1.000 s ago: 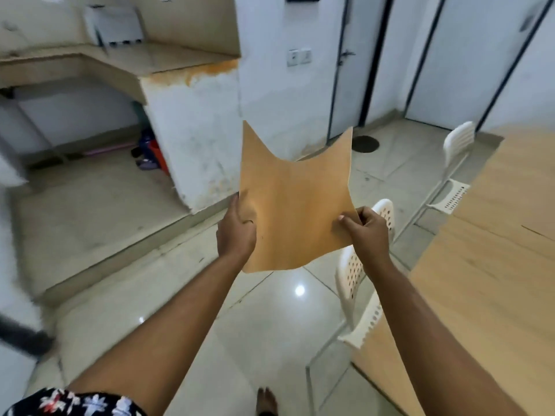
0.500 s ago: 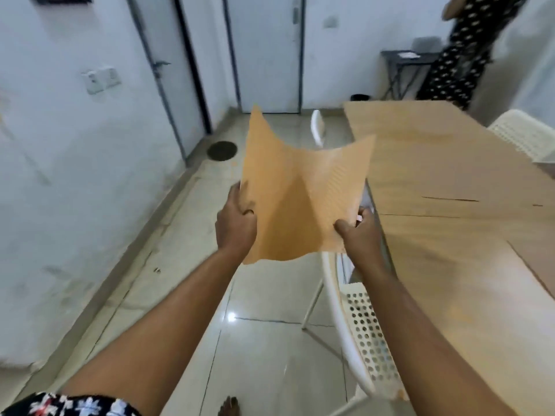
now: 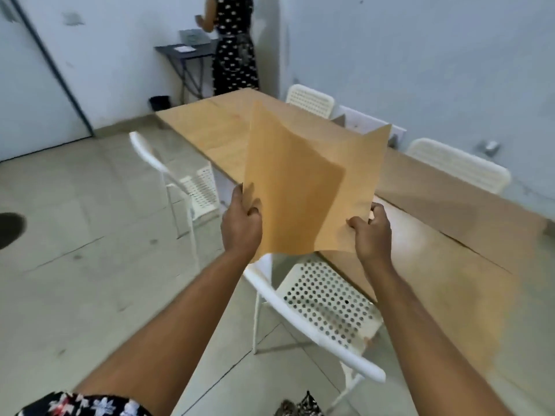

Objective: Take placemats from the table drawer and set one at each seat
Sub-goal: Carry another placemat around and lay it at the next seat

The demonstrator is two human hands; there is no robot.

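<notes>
A tan placemat (image 3: pixel 309 187) hangs upright in front of me, sagging in the middle with its top corners raised. My left hand (image 3: pixel 241 226) grips its lower left edge and my right hand (image 3: pixel 371 232) grips its lower right corner. The mat is held in the air above the near edge of the long wooden table (image 3: pixel 450 223), over a white perforated chair (image 3: pixel 318 298) tucked at the table's side. No drawer shows in this view.
A second white chair (image 3: pixel 180 181) stands further along the near side, two more (image 3: pixel 310 100) (image 3: pixel 459 166) on the far side by the wall. A person in a spotted dress (image 3: pixel 234 46) stands at a small dark table (image 3: pixel 186 52) at the back.
My view has swung right from the counter and doors to the table. Both hands still hold the placemat, which now hangs over the table's near edge.
</notes>
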